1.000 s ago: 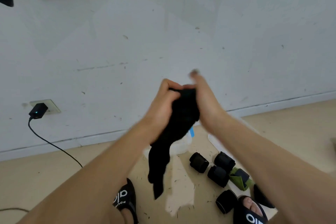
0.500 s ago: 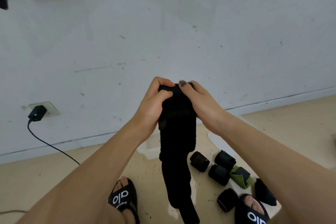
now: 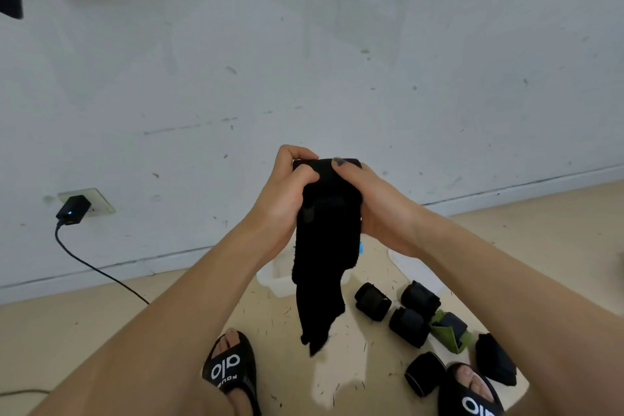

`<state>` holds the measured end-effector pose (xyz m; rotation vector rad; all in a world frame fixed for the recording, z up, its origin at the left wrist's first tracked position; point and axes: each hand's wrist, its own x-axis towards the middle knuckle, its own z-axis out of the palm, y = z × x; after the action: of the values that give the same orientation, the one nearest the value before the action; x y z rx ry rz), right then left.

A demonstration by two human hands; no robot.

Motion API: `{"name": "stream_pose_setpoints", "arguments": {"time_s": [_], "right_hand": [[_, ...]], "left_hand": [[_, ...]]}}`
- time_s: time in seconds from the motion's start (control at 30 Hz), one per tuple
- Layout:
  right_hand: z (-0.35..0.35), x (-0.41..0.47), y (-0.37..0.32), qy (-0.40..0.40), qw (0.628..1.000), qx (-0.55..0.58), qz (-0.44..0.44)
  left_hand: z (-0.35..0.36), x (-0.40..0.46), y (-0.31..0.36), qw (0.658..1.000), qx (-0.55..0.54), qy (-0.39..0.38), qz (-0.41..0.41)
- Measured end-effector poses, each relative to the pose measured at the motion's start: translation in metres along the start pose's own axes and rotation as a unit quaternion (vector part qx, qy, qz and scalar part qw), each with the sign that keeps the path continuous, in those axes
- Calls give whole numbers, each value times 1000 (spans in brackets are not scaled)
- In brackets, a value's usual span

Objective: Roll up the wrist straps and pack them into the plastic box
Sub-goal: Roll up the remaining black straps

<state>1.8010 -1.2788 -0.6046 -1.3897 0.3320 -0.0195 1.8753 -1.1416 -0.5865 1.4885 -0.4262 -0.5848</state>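
At the centre of the frame both hands hold one black wrist strap (image 3: 326, 246) up in front of the white wall (image 3: 304, 61): the left hand (image 3: 283, 192) has its fingers curled over the strap's top edge, the right hand (image 3: 374, 203) wraps its right side with the thumb pressed across the top, and the loose tail hangs straight down toward the floor (image 3: 84, 331). Behind the strap, partly hidden, the clear plastic box (image 3: 275, 279) sits on the floor near the wall. At lower right lie rolled black straps (image 3: 372, 301), a green strap (image 3: 449, 331) just beside them, and one more black roll (image 3: 424, 373) touching the right sandal (image 3: 472, 398). The left sandal (image 3: 229, 365), lower centre, reads "alo" in white; smaller lettering beneath is too blurred to read. At left a black charger (image 3: 72, 210) sits in a wall socket, its cable (image 3: 98, 272) trailing down to the floor.
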Motion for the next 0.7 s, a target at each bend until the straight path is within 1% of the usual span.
{"name": "stream_pose_setpoints", "arguments": {"time_s": [0.03,0.1,0.17,0.23,0.3,0.33,0.4,0.47,0.63,0.7], "right_hand": [[2,1,1,-1,1000,-10,8],[4,1,3,21,1000,-18,1],[5,1,5,51,999,1,-16],[5,0,4,59,997,18,-36],[5,0,4,61,997,2,-54],[6,0,4,61,996,-3,-60],[9,-1,4,60,997,5,-55],[12,0,4,59,997,22,-40],[15,-2,3,46,998,33,-20],[15,-3,4,51,998,18,-36]], "left_hand": [[0,0,-2,1000,6,2,6],[-1,-2,-5,999,27,-6,15],[-2,-3,-5,998,52,-16,16],[-2,-2,-8,998,51,-18,8],[-1,0,-12,998,57,-1,4],[0,-1,-14,996,84,17,23],[1,-3,-18,984,148,53,88],[1,-4,-20,972,184,73,128],[0,-4,-22,955,236,81,159],[2,-4,-21,957,235,91,145]]}}
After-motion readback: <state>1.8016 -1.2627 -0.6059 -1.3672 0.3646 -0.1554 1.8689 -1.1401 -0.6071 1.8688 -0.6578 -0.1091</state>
